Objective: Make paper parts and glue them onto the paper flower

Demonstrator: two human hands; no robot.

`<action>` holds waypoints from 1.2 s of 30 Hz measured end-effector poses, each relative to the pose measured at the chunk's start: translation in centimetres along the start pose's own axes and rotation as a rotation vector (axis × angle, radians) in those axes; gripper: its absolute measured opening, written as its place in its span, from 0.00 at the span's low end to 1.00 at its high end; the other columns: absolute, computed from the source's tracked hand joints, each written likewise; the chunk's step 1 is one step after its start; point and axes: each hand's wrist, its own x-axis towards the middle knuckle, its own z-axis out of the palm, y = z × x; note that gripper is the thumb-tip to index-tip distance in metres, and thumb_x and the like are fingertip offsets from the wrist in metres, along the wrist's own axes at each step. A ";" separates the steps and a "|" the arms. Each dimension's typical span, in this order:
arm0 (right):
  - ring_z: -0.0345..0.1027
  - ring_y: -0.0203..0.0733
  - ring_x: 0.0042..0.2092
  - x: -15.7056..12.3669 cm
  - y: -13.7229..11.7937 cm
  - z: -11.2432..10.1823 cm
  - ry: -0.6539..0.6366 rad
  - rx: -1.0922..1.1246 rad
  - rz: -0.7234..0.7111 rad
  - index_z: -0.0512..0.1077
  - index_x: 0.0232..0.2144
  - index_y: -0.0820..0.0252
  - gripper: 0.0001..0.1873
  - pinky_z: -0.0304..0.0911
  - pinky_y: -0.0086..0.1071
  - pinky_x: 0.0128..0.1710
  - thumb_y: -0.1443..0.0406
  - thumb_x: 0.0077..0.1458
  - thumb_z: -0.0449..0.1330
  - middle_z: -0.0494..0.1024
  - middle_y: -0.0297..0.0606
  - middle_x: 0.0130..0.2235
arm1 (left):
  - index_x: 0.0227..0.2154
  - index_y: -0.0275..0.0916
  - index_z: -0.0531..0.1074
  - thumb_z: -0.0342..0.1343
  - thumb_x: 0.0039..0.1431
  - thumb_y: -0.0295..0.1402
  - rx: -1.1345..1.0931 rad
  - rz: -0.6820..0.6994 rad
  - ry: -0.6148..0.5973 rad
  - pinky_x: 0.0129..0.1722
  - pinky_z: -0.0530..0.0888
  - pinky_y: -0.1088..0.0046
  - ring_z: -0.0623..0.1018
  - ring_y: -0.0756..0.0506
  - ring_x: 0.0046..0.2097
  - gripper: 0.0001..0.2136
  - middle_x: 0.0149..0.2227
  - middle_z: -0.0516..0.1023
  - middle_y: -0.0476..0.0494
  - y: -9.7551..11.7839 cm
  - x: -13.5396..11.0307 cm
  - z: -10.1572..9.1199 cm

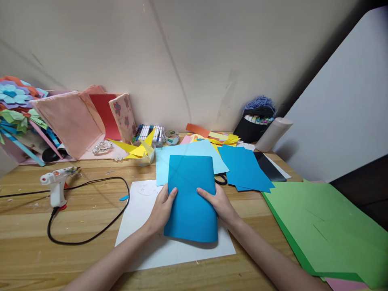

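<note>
Between my two hands is a sheet of blue paper (191,210), upright in its long direction and curving at its right edge, where it looks folded or bent over. My left hand (163,206) grips its left edge, thumb on the front face. On the right edge my right hand (220,204) grips it the same way; the fingers of both hands are mostly hidden behind it. Below the blue paper lies a white sheet (142,246) with faint pencil marks. A light blue sheet (162,165) is just behind it, and black scissor handles (222,180) peek out beside it.
On the left rests a white glue gun (57,190) with a looping black cord (87,241). More blue sheets (245,165) and large green sheets (330,226) lie on the right. Markers (148,135), a tape roll (171,137), a pink box (66,121) and a black pen holder (250,129) line the wall.
</note>
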 end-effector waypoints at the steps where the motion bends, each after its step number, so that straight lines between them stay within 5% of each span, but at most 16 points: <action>1: 0.67 0.52 0.49 0.0 0.0 0.0 0.001 -0.004 -0.001 0.61 0.52 0.59 0.33 0.68 0.45 0.46 0.57 0.44 0.65 0.71 0.45 0.50 | 0.50 0.40 0.63 0.47 0.58 0.42 -0.006 -0.003 -0.006 0.51 0.66 0.63 0.68 0.40 0.53 0.19 0.54 0.67 0.40 0.0 0.0 0.0; 8: 0.68 0.51 0.48 0.2 -0.1 -0.2 -0.003 -0.070 -0.009 0.63 0.51 0.59 0.32 0.68 0.43 0.46 0.55 0.45 0.64 0.72 0.45 0.50 | 0.45 0.39 0.66 0.46 0.58 0.43 0.078 0.023 0.039 0.49 0.66 0.64 0.70 0.41 0.49 0.17 0.50 0.71 0.41 -0.3 0.0 -0.1; 16: 0.71 0.51 0.45 1.5 0.0 -1.9 -0.069 -0.129 0.005 0.70 0.43 0.60 0.25 0.69 0.44 0.43 0.55 0.43 0.65 0.76 0.44 0.45 | 0.40 0.40 0.68 0.47 0.58 0.41 0.298 0.115 0.108 0.43 0.67 0.63 0.72 0.39 0.43 0.13 0.35 0.74 0.42 -0.2 0.3 -0.3; 36: 0.72 0.49 0.42 2.2 -0.2 -2.5 -0.077 0.015 -0.176 0.73 0.38 0.60 0.24 0.67 0.41 0.43 0.55 0.37 0.68 0.78 0.42 0.41 | 0.38 0.40 0.68 0.46 0.58 0.40 0.332 0.169 0.090 0.42 0.68 0.65 0.72 0.40 0.43 0.12 0.39 0.74 0.42 -0.5 0.3 -0.2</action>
